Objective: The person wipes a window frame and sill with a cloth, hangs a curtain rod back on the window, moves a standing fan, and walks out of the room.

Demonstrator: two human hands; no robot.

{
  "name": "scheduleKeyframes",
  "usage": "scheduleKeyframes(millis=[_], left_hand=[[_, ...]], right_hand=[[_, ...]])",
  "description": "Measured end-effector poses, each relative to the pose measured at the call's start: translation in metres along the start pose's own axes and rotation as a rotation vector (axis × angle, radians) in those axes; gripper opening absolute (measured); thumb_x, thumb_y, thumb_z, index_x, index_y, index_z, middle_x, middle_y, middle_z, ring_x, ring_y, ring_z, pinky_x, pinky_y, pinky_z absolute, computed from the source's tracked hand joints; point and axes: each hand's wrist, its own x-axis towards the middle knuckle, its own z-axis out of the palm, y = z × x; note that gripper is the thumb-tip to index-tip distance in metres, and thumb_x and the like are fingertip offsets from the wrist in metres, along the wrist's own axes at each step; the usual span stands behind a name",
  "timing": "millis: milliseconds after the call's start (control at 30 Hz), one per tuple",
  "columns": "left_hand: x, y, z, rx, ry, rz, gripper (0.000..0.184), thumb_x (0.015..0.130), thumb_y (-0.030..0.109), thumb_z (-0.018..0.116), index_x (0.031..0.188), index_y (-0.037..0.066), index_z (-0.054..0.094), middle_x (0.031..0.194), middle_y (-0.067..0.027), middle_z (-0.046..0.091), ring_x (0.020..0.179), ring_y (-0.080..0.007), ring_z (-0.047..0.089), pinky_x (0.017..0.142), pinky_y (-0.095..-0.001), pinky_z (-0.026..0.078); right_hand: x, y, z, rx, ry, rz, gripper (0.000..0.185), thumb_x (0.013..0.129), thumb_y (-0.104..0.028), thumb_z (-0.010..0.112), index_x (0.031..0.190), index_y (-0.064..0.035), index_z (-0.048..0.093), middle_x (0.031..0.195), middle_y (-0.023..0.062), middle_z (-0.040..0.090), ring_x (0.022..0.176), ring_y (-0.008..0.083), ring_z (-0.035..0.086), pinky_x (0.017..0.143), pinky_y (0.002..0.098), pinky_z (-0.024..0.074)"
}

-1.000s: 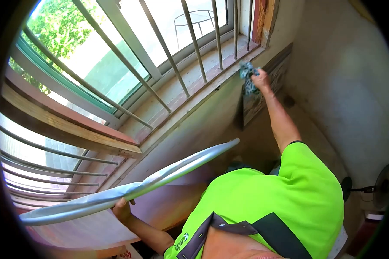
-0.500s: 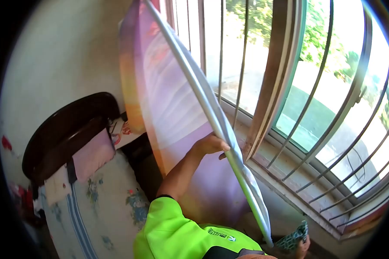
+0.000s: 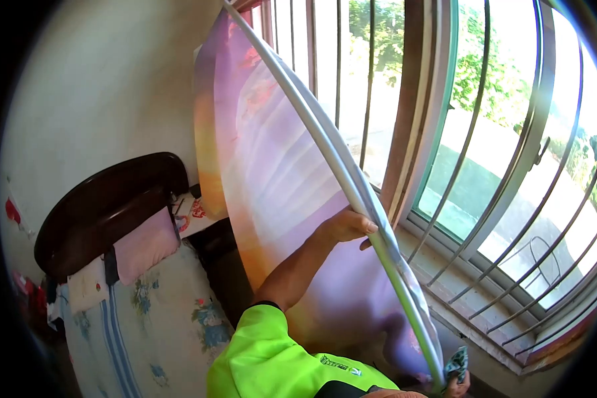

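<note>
The curtain (image 3: 292, 199) is beside the window (image 3: 471, 244), on its left side, and the grip of the left hand (image 3: 351, 227) is closed on its long edge. The rag (image 3: 456, 362) is below the window, near its sill (image 3: 474, 313), with the grip of the right hand (image 3: 459, 385) closed around it. As I judge, the curtain is already away from most bars (image 3: 465, 142); how clean the sill is, I cannot tell. The bed (image 3: 169, 335) stands left of the window

Dark headboard (image 3: 113, 212) by a pale wall (image 3: 119, 93), barred window (image 3: 484, 152)
</note>
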Motion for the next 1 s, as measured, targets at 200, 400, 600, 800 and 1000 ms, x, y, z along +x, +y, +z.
scheduleKeyframes(millis=[200, 400, 600, 800, 1000], left_hand=[[0.045, -0.02, 0.037, -0.02, -0.175, 0.066, 0.02, 0.084, 0.01, 0.064, 0.098, -0.004, 0.066, 0.089, -0.019, 0.067, 0.068, -0.0279, 0.062, 0.049, -0.038, 0.05], [0.08, -0.024, 0.073, -0.024, -0.165, 0.072, 0.048, 0.083, 0.026, 0.067, 0.116, -0.007, 0.057, 0.094, -0.0252, 0.066, 0.064, -0.0309, 0.064, 0.045, -0.0402, 0.052], [0.102, -0.022, 0.097, -0.225, -0.1, 0.131, 0.048, 0.087, 0.026, 0.064, 0.125, -0.002, 0.053, 0.11, -0.0215, 0.063, 0.093, -0.0334, 0.065, 0.064, -0.0477, 0.055], [0.097, -0.035, 0.15, -0.031, 0.122, 0.345, 0.032, 0.083, 0.027, 0.071, 0.09, -0.003, 0.062, 0.074, -0.0166, 0.063, 0.052, -0.0275, 0.06, 0.041, -0.038, 0.048], [0.09, -0.051, 0.175, -0.097, 0.27, 0.385, 0.035, 0.083, 0.027, 0.07, 0.086, -0.006, 0.06, 0.07, -0.0204, 0.062, 0.045, -0.0273, 0.058, 0.041, -0.0375, 0.049]], right_hand=[[0.027, -0.008, -0.079, 0.267, 0.304, 0.04, 0.034, 0.094, -0.02, 0.058, 0.117, 0.0033, 0.061, 0.103, 0.0145, 0.065, 0.094, 0.0227, 0.06, 0.084, 0.0362, 0.0471], [0.049, -0.048, -0.183, 0.403, 0.455, 0.101, 0.022, 0.087, -0.01, 0.059, 0.105, 0.0025, 0.063, 0.088, 0.0062, 0.066, 0.08, 0.0159, 0.056, 0.077, 0.0341, 0.0485], [0.047, -0.001, -0.227, 0.162, 0.538, 0.052, 0.029, 0.093, -0.016, 0.062, 0.116, 0.0006, 0.061, 0.095, 0.0139, 0.067, 0.085, 0.0199, 0.06, 0.08, 0.0365, 0.0489], [0.053, 0.085, -0.242, 0.285, 0.299, 0.025, 0.044, 0.097, -0.024, 0.059, 0.129, 0.0064, 0.057, 0.125, 0.0212, 0.059, 0.104, 0.0304, 0.059, 0.088, 0.04, 0.047], [0.044, 0.057, -0.235, -0.038, 0.389, -0.129, 0.047, 0.097, -0.027, 0.058, 0.126, 0.0105, 0.057, 0.124, 0.0188, 0.06, 0.108, 0.0277, 0.06, 0.089, 0.0365, 0.0478]])
